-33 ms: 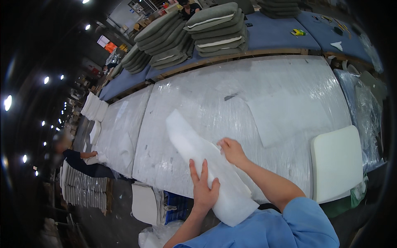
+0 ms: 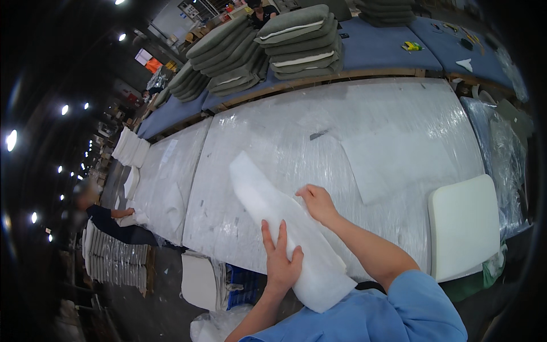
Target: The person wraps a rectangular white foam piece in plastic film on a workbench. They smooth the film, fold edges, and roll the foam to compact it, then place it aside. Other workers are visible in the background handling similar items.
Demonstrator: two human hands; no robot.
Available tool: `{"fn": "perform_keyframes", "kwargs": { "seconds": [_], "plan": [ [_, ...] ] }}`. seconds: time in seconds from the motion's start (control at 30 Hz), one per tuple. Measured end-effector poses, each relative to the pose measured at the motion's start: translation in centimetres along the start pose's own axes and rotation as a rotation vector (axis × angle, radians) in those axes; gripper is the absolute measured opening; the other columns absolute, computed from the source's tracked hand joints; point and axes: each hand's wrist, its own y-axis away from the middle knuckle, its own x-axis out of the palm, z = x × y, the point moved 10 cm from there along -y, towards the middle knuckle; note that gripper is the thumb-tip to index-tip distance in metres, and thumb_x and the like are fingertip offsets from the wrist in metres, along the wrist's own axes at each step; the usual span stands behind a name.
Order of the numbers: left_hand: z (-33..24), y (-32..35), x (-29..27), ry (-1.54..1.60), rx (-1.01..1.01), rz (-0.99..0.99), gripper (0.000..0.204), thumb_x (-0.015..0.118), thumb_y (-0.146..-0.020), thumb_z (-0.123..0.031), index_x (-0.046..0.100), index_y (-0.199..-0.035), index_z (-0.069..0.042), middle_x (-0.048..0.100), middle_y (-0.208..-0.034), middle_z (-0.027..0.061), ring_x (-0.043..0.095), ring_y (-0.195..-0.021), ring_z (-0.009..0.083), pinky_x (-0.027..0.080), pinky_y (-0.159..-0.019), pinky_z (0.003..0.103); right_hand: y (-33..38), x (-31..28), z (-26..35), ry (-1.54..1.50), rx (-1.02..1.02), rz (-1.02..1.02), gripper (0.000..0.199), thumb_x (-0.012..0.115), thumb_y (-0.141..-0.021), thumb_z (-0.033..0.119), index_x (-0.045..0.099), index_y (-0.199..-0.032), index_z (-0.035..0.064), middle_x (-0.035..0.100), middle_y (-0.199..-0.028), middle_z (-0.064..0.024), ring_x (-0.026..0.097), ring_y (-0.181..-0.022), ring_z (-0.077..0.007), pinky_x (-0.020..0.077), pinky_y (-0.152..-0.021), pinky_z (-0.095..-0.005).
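A long, white, soft padding piece [image 2: 268,196] slants across the near edge of the plastic-covered table, its lower end against my blue shirt. It looks layered along its right side. My left hand [image 2: 282,263] lies on its left side, fingers spread and thumb out, pressing on the surface without gripping. At the right edge of the padding, my right hand [image 2: 317,204] is closed in a pinch, with its fingertips at that edge. How much material lies between those fingertips is partly hidden.
A white cushion pad [image 2: 464,227] lies at the table's right edge. Grey-green cushion stacks [image 2: 302,45] stand on the blue table [image 2: 379,48] beyond. A co-worker [image 2: 117,222] handles white material at far left. A white pad [image 2: 199,282] and a blue crate [image 2: 244,285] are below.
My right hand has shifted slightly left and away from me along the padding's edge. The left hand and the padding have stayed in place.
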Motion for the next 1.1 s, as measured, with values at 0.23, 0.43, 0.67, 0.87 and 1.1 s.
{"fn": "perform_keyframes", "kwargs": {
  "seconds": [0.23,0.43,0.67,0.87,1.1],
  "plan": [
    [-0.2,-0.6,0.5,-0.055,0.076,-0.010,0.077,0.066,-0.091,-0.013,0.035,-0.160,-0.001,0.001,-0.169,0.0337,0.016,-0.155,0.0545,0.035,-0.120,0.052,-3.2,5.6,5.4,0.132,-0.041,0.014,0.065,0.049,-0.103,0.055,0.074,-0.108,-0.0040,0.075,-0.099,-0.0245,0.073,-0.097,-0.0352,0.0531,-0.089,-0.0451],
    [3.0,-1.7,-1.4,0.058,0.117,-0.074,0.073,0.063,-0.097,-0.011,0.031,-0.162,-0.001,0.004,-0.171,0.0274,0.016,-0.158,0.0422,0.035,-0.121,0.048,-2.9,7.6,4.5,0.115,-0.052,0.102,0.060,0.046,-0.106,0.049,0.074,-0.108,-0.0038,0.073,-0.105,-0.0287,0.070,-0.101,-0.0445,0.0517,-0.093,-0.0494],
    [8.8,-11.9,-4.0,-0.055,-0.156,-0.208,0.072,0.067,-0.099,-0.022,0.034,-0.162,-0.006,0.006,-0.172,0.0258,0.017,-0.159,0.0386,0.033,-0.122,0.045,-1.7,8.6,3.6,0.217,-0.128,0.089,0.057,0.046,-0.107,0.045,0.074,-0.104,-0.0035,0.072,-0.101,-0.0293,0.069,-0.100,-0.0459,0.0525,-0.089,-0.0504],
    [8.6,-12.6,-3.3,-0.051,-0.131,-0.207,0.074,0.069,-0.097,-0.021,0.036,-0.162,-0.007,0.004,-0.171,0.0276,0.015,-0.158,0.0426,0.029,-0.124,0.045,-3.0,9.0,1.0,0.184,-0.061,0.099,0.058,0.045,-0.108,0.046,0.075,-0.102,-0.0031,0.072,-0.100,-0.0301,0.069,-0.097,-0.0480,0.0525,-0.089,-0.0512],
    [10.2,-11.8,-4.2,-0.185,-0.146,-0.157,0.076,0.068,-0.094,-0.023,0.037,-0.162,-0.008,0.002,-0.170,0.0313,0.016,-0.157,0.0484,0.031,-0.123,0.047,-3.4,11.3,0.0,0.329,-0.181,0.113,0.050,0.045,-0.109,0.039,0.074,-0.098,0.0000,0.073,-0.096,-0.0271,0.070,-0.094,-0.0433,0.0538,-0.083,-0.0491]
  ]
}}
